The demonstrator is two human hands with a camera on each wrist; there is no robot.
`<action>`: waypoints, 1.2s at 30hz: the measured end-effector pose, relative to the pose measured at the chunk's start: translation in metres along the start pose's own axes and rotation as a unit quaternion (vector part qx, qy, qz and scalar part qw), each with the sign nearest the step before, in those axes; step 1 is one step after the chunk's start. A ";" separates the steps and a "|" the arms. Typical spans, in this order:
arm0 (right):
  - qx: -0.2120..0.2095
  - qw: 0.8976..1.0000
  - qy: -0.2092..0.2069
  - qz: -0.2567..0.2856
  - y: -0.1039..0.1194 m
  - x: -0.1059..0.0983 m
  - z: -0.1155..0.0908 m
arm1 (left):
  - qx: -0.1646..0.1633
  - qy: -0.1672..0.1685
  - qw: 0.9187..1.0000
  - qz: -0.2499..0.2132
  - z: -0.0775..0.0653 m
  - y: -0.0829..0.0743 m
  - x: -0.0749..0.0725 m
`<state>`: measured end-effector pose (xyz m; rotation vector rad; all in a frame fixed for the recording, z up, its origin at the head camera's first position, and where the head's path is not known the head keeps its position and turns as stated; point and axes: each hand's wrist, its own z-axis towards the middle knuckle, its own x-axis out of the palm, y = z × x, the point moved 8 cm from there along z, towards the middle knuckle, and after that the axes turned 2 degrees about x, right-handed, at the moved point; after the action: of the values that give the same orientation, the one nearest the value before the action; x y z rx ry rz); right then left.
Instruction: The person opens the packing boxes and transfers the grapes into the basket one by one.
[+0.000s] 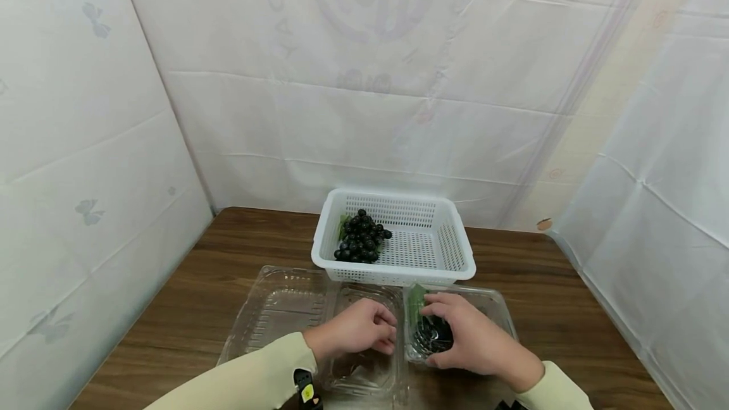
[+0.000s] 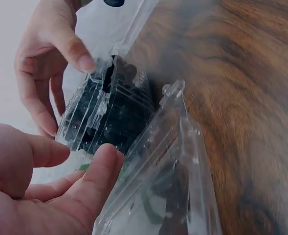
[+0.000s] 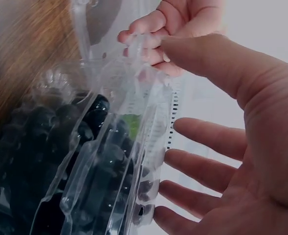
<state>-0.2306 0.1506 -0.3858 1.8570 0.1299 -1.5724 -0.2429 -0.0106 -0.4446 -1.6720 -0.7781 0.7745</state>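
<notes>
A clear plastic clamshell box (image 1: 414, 341) with dark grapes (image 1: 435, 334) and a bit of green inside stands at the front. My right hand (image 1: 475, 337) reaches over its right part, fingers spread and fairly straight in the right wrist view, fingertips right at the clear side. My left hand (image 1: 367, 328) is at the box's left, its fingers loosely bent with nothing between them. In the left wrist view the thumb and fingers of that hand (image 2: 60, 181) are apart near the box's edge. Beneath it lies a second clear clamshell (image 1: 285, 305), opened out.
Behind the clamshells is a white slotted basket (image 1: 393, 195) holding a bunch of dark grapes (image 1: 361, 239) on its left side. Everything stands on a brown wood-grain table (image 1: 171, 328). White printed sheets (image 1: 364, 112) enclose the back and sides.
</notes>
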 end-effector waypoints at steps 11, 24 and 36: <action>-0.008 0.999 0.026 -0.039 0.001 0.004 -0.002 | -0.020 -0.006 0.997 -0.077 0.014 0.014 0.014; -0.059 0.989 0.027 -0.135 0.014 0.013 -0.002 | -0.027 -0.019 0.997 -0.072 0.020 0.019 0.017; -0.112 0.955 0.002 -0.276 0.033 0.020 0.001 | -0.030 -0.007 0.998 -0.056 0.022 0.019 0.017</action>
<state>-0.2096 0.1180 -0.3898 1.7273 0.8560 -1.8213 -0.2487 0.0115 -0.4692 -1.6630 -0.9056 0.6919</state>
